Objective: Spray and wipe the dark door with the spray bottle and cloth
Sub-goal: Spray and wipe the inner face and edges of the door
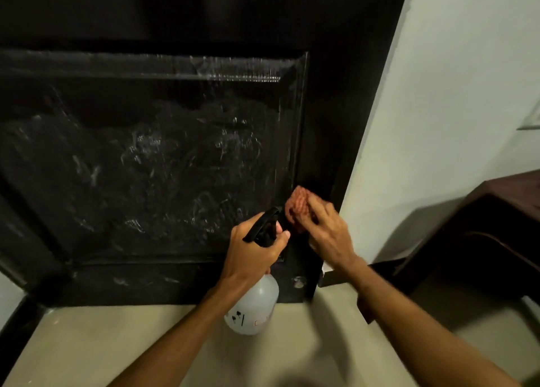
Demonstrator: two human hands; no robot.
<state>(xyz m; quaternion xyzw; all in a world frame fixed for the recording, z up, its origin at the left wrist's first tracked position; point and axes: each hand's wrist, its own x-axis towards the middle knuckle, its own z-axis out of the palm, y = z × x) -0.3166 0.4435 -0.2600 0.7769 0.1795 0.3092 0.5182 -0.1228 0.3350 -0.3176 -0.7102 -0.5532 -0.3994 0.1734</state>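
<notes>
Dark door (146, 167), white-smeared, beside pale wall (453, 94)

the dark door (146, 167) looks like black-painted wood. its recessed panel has a faint wet gloss, smeared with whitish streaks and droplets. the spray bottle (257, 305) has a milky, translucent plastic body, smooth and dull, and a black plastic trigger head (264, 226). the cloth (298, 205) is reddish fabric with a nubbly, ribbed weave. the wall (438, 94) is pale matt paint, and the floor (117, 343) is smooth, matt beige. the piece of furniture (502, 205) is dark brown wood with a slight sheen.
</notes>
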